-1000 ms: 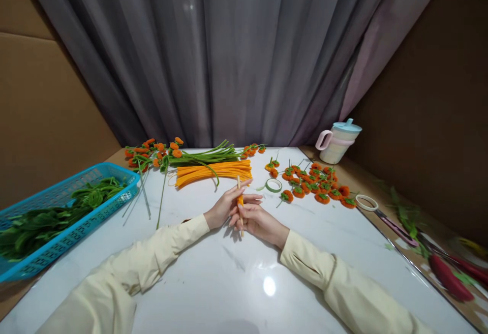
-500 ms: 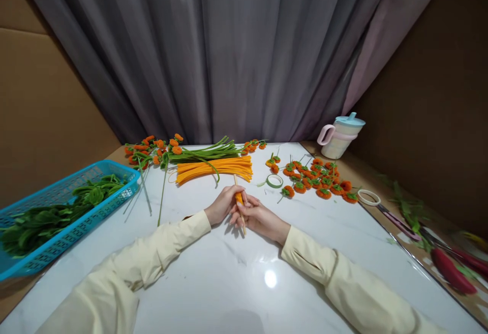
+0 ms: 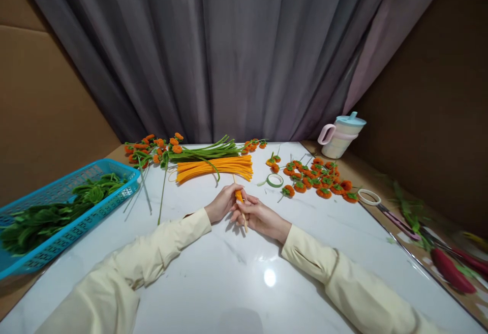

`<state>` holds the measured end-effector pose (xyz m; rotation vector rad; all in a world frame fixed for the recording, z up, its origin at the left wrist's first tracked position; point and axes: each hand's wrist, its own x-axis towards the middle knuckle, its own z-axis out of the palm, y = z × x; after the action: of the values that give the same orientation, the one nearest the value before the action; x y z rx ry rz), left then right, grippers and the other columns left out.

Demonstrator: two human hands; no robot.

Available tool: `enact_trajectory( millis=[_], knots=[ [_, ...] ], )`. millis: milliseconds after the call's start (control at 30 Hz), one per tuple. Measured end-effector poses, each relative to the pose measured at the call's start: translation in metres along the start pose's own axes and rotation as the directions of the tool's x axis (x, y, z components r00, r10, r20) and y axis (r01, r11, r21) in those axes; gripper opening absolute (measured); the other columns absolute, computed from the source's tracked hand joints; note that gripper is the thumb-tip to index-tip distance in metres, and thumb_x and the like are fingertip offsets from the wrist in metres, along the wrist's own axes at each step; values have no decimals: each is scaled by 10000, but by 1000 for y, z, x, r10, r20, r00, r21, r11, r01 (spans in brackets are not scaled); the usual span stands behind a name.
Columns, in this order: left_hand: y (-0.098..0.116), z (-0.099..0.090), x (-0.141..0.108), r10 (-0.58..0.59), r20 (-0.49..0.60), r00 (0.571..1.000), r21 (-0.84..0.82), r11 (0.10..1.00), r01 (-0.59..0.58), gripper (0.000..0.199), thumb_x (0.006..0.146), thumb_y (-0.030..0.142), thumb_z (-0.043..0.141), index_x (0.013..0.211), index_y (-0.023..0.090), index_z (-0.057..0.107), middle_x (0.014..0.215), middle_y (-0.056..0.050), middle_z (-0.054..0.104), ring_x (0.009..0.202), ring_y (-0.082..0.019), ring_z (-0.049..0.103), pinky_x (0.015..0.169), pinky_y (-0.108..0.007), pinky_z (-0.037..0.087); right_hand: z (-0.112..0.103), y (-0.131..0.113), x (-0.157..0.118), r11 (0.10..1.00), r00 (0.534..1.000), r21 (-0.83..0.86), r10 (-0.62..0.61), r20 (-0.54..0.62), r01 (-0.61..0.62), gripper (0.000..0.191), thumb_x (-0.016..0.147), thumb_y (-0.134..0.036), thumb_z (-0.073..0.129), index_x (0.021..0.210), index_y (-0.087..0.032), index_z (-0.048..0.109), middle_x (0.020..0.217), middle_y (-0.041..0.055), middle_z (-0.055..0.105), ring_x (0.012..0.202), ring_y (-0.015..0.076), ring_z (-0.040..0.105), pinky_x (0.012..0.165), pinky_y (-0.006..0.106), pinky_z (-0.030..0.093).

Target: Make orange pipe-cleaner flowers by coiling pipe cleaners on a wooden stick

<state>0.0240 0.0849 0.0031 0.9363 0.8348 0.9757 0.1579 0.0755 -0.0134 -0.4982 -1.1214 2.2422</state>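
Note:
A thin wooden stick [image 3: 245, 224] with orange chenille stem [image 3: 239, 195] wound round it is held between both hands over the white table. My left hand [image 3: 224, 204] pinches its upper part from the left. From the right, the fingers of my right hand [image 3: 263, 218] are closed round its middle. Beyond the hands lies a bundle of orange chenille stems [image 3: 213, 168], with green stems [image 3: 213, 151] behind it. A roll of green tape [image 3: 275, 180] lies to the right of the bundle.
A blue basket [image 3: 76, 223] of green leaves is at the left. Orange flowers [image 3: 160, 144] stand back left; more orange pieces [image 3: 324, 192] lie right. A cup [image 3: 339, 138], a white ring [image 3: 369, 197], scissors [image 3: 400, 224] and red-handled pliers [image 3: 452, 271] line the right side.
The wooden stick has shifted slightly within the fingers, its lower end a little to the right and its upper end showing less. Both hands remain in nearly the same place.

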Motion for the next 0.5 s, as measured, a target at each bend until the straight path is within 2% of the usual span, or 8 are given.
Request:
enact_trajectory(
  millis=[167,500],
  knots=[
    [-2,-2,2,11,-2,1000,-2,1000,-11,290,728,344,509,573,107,573,655,-101,679,348,-62,418,311,-172,176,0,-1,0,1000,1000,10,3,3,-3,289,736,-338,716,820,-119,546,702,87,692,495,76,572,550,188,476],
    [-5,-5,4,11,2,1000,9,1000,-12,313,759,346,495,622,92,615,669,-104,678,405,-85,478,348,-182,251,1,-2,0,1000,1000,4,10,-10,-10,299,728,-337,723,816,-116,542,701,92,691,491,71,568,565,189,481]
  ],
)
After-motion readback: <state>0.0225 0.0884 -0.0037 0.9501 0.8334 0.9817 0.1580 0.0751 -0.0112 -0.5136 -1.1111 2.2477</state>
